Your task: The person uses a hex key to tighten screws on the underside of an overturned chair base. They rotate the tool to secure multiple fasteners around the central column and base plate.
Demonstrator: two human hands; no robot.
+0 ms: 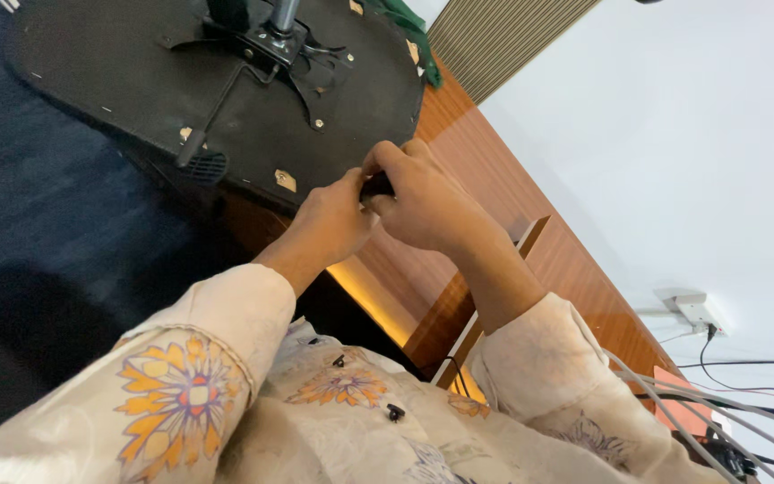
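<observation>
Black small part (376,186) pinched between two hands, left hand (333,222) and right hand (423,202).

Dark blue carpet (38,206) at left. White wall (674,152) at right w/ white socket (699,309) and cables (745,376) plugged in. Wood desk (575,269), warm light strip (374,300) under it. Ribbed panel (494,36) at top.
</observation>
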